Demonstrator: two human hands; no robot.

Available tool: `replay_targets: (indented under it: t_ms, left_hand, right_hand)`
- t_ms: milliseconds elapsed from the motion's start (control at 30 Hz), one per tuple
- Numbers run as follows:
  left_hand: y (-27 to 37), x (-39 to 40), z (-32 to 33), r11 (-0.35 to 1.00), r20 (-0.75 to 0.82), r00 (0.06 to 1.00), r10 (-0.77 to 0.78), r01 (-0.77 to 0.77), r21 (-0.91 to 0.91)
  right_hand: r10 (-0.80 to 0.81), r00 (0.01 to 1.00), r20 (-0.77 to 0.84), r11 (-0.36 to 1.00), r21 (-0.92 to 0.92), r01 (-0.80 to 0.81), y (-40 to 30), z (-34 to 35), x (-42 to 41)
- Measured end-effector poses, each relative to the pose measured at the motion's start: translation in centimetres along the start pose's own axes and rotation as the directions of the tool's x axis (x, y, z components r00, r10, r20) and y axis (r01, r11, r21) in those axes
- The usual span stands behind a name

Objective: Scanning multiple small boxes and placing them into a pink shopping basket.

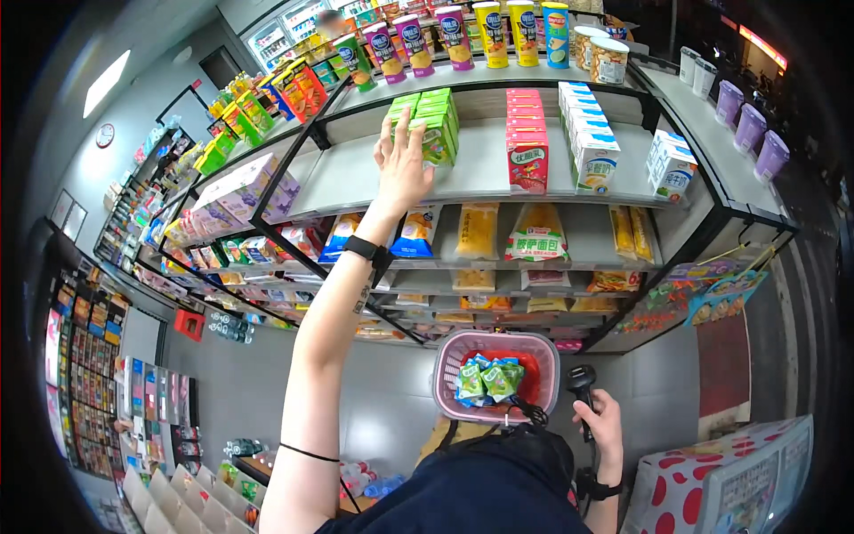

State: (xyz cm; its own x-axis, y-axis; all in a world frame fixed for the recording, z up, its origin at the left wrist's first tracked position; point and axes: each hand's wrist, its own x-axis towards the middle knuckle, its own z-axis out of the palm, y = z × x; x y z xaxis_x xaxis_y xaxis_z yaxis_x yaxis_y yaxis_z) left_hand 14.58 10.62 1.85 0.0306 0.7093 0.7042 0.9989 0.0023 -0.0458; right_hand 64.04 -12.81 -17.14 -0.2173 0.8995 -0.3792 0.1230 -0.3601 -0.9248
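My left hand (403, 155) reaches out over the upper shelf with its fingers spread, at the green drink cartons (440, 137). It hides part of their left row, and the exact contact of the fingertips cannot be made out. In my right hand (606, 425) is a black handheld barcode scanner (582, 384), held low by the body with its head pointing up. Between body and shelves stands a pink plastic basket (442, 374) holding several green and blue cartons (497, 379) and something red.
Red cartons (527, 160), blue-and-white milk cartons (596, 157) and a smaller milk group (670, 167) share the shelf (480, 177). Chip canisters (456, 40) line the top ledge. Bagged bread (537, 233) lies below. A polka-dot-covered object (674, 487) stands at lower right.
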Motion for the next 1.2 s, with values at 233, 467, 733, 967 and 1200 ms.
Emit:
replay_targets:
  t_ms: [233, 467, 733, 967, 1200]
  left_hand:
    - [0.2, -1.2, -2.1, 0.979, -0.049, 0.993, 0.109, -0.115, -0.167]
    - [2.4, -6.5, -7.9, 0.683, -0.088, 0.922, -0.378, 0.213, -0.699]
    - [8.9, -17.3, -15.1, -0.731, 0.945, 0.324, -0.046, 0.634, -0.253]
    - [10.6, -25.0, -10.8, -0.736, 0.994, 0.088, 0.058, 0.677, -0.017]
    - [10.6, -25.6, -9.8, -0.734, 0.998, 0.058, 0.017, 0.679, -0.027]
  right_hand:
    - [-0.011, 1.000, 0.023, 1.000, -0.024, 0.012, -0.4, 0.7, 0.2]
    - [-0.141, 0.986, 0.092, 0.982, -0.116, 0.152, -3.6, 1.9, 0.6]
    - [-0.410, 0.663, 0.626, 0.846, -0.010, 0.533, -13.0, 3.9, -0.8]
    - [-0.453, 0.533, 0.714, 0.697, -0.088, 0.711, -15.1, 5.6, -0.6]
    - [-0.357, 0.626, 0.694, 0.789, -0.136, 0.600, -13.6, 5.5, -0.2]
